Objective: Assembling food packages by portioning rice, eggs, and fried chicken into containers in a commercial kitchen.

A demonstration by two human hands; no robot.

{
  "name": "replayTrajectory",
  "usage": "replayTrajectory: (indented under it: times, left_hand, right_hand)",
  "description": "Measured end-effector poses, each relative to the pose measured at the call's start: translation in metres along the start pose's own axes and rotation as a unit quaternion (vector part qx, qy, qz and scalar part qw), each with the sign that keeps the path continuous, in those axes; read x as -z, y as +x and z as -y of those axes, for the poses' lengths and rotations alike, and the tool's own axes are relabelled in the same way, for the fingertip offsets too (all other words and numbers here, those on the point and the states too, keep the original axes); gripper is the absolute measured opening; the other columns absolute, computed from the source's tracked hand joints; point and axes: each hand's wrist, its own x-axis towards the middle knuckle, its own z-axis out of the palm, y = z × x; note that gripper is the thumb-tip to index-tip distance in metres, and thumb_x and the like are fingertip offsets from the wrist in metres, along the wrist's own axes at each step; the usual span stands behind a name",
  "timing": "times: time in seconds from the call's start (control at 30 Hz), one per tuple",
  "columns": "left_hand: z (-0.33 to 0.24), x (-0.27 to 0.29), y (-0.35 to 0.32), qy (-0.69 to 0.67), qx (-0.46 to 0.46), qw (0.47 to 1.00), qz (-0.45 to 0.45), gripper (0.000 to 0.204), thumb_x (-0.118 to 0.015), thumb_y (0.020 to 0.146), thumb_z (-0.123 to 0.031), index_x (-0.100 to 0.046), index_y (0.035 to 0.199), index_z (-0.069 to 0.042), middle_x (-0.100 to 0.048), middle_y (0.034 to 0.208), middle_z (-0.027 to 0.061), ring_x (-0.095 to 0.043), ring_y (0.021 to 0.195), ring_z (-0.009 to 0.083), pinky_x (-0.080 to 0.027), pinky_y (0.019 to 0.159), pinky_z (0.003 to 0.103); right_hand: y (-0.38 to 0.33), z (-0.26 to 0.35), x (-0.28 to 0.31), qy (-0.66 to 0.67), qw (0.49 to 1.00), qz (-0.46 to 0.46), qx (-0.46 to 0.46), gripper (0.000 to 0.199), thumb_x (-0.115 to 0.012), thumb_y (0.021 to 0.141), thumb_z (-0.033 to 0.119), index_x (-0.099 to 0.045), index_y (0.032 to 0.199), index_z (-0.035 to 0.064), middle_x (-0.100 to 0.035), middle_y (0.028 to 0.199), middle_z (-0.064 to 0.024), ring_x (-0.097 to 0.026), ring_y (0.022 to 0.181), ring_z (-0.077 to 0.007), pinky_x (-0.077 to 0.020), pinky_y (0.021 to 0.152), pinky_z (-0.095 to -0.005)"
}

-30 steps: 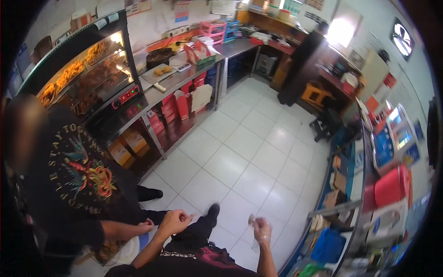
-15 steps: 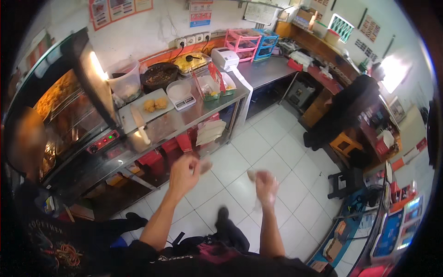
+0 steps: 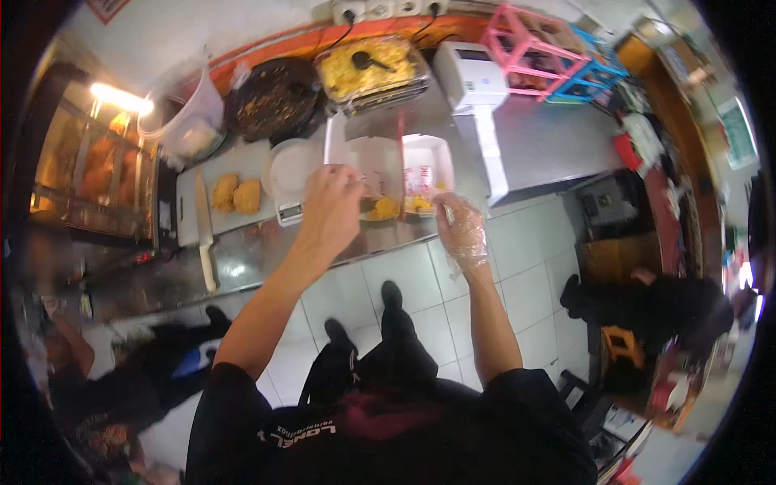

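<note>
Two open paper food boxes stand side by side at the counter's edge: the left box [image 3: 376, 158] and the right box [image 3: 427, 153], both with yellow food inside. My bare left hand [image 3: 333, 202] is at the left box's left side, fingers curled together over its rim; what they pinch, if anything, is hidden. At the right box's front right corner is my right hand [image 3: 462, 230], in a clear plastic glove, fingertips drawn together by the yellow food. Whether they hold anything I cannot make out. A white kitchen scale [image 3: 289, 174] sits left of the boxes.
Left of the scale lie a cutting board [image 3: 187, 214] with fried pieces [image 3: 236, 194] and a knife [image 3: 204, 226]. Behind are a dark wok [image 3: 275, 97], a tray of yellow food [image 3: 372, 73] and a receipt printer [image 3: 470, 77]. People stand at far left and far right.
My hands have come from over the floor to the two boxes at the counter. The view has swung toward the counter, which now appears closer.
</note>
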Motion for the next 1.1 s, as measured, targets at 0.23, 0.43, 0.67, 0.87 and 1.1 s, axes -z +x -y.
replayTrajectory:
  times: [0.23,0.43,0.67,0.87,1.1]
  left_hand:
    - [-0.038,-0.026,-0.052,-0.081,0.099,0.982,0.141,0.018,-0.068,0.082,-0.013,-0.066,0.099,-0.007,-0.056,0.131,0.0147,-0.049,0.125,0.034,-0.042,0.1,0.051]
    - [-0.031,0.001,-0.209,-0.217,0.418,0.87,0.143,0.027,-0.077,0.082,-0.022,-0.067,0.101,-0.005,-0.064,0.112,0.0166,-0.06,0.108,0.0359,-0.049,0.092,0.044]
    - [0.03,0.062,-0.29,-0.1,0.685,0.711,-0.125,0.026,-0.073,0.087,-0.016,-0.067,0.109,-0.004,-0.07,0.103,0.0146,-0.069,0.09,0.028,-0.055,0.075,0.038]
    - [0.134,0.061,-0.315,-0.124,0.662,0.717,-0.181,0.038,-0.073,0.085,-0.015,-0.061,0.119,-0.002,-0.062,0.111,0.0167,-0.063,0.096,0.03,-0.051,0.083,0.04]
    - [0.259,0.074,-0.3,-0.056,0.585,0.803,-0.1,0.061,-0.076,0.079,-0.018,-0.047,0.13,0.002,-0.048,0.125,0.0229,-0.047,0.118,0.0395,-0.04,0.101,0.047]
  right_hand:
    - [0.032,0.055,0.012,0.057,0.998,-0.005,-0.028,0.03,-0.061,0.087,-0.005,-0.065,0.116,-0.0014,-0.07,0.114,-0.0192,-0.07,0.101,-0.03,-0.0537,0.089,-0.037]
    - [0.049,0.172,-0.08,0.317,0.885,0.325,0.105,0.021,-0.067,0.09,0.019,-0.064,0.1,0.001,-0.068,0.089,-0.0181,-0.069,0.086,-0.0346,-0.053,0.083,-0.0436]
    - [0.055,0.223,-0.342,-0.144,0.922,0.244,0.264,0.058,-0.067,0.083,0.018,-0.048,0.136,0.0026,-0.057,0.124,-0.0228,-0.053,0.118,-0.0391,-0.0437,0.1,-0.0457]
    - [0.122,0.256,-0.394,-0.294,0.835,0.458,0.076,0.09,-0.067,0.087,0.028,-0.017,0.156,-0.0029,-0.05,0.135,-0.0257,-0.046,0.13,-0.0406,-0.0373,0.11,-0.0479]
    - [0.225,0.265,-0.355,-0.241,0.914,0.327,0.009,0.091,-0.074,0.076,0.037,-0.032,0.144,-0.0048,-0.055,0.123,-0.03,-0.058,0.115,-0.0446,-0.048,0.1,-0.0492]
